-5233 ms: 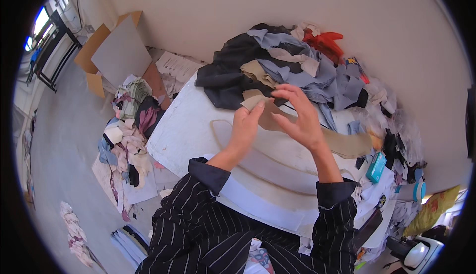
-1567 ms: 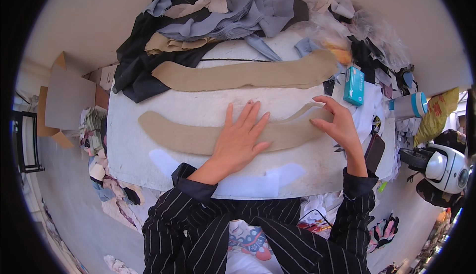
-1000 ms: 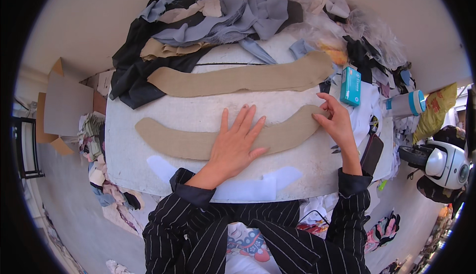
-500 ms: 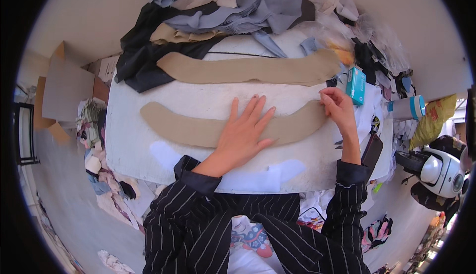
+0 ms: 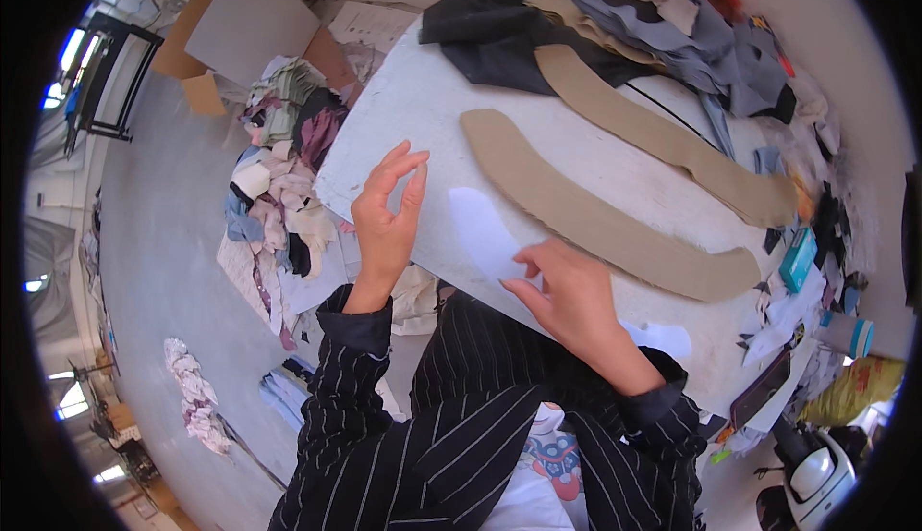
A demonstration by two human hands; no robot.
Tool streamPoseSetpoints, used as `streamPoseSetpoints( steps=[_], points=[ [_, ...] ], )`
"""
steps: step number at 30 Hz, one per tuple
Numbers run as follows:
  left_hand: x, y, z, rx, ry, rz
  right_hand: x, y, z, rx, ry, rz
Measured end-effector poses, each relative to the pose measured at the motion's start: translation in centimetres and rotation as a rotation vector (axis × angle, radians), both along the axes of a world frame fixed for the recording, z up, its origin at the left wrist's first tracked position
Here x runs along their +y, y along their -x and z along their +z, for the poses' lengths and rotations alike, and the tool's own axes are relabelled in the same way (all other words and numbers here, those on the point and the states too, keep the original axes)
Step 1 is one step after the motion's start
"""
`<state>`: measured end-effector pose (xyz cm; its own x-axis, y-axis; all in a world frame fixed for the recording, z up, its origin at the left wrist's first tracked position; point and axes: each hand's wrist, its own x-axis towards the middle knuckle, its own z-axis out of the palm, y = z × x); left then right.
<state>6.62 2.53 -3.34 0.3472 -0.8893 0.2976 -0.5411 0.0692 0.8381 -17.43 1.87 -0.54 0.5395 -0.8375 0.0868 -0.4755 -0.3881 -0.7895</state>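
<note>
Head view: both hands (left hand [image 5: 384, 219], right hand [image 5: 567, 296]) have left the tan strip [image 5: 605, 214]

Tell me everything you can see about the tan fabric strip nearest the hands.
The nearer tan strip is a long, gently curved band of felt-like cloth with rounded ends. It lies flat on the white table, beside a second tan strip. Neither the left hand nor the right hand touches it.
</note>
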Motion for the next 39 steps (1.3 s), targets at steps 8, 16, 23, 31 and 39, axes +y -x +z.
streamPoseSetpoints(
  steps=[8, 16, 23, 31, 39],
  points=[
    [2.5, -0.2, -2.8, -0.103, 0.019, -0.010, -1.1, -4.0, -4.7, 0.164, 0.245, 0.002],
    [2.8, 1.3, -3.0, -0.096, 0.071, -0.001, -1.3, -3.5, -3.7, 0.120, 0.227, -0.022],
    [3.4, 3.4, -2.3, -0.428, -0.007, -0.062, -1.5, -3.1, -3.8, 0.000, 0.131, -0.066],
    [3.4, 3.4, -4.1, -0.525, -0.084, -0.092, -1.5, -1.3, -2.3, -0.200, -0.018, -0.185],
    [3.5, 3.1, -4.2, -0.567, -0.102, -0.086, -0.2, 1.6, -1.9, -0.457, -0.167, -0.227]
  ],
)
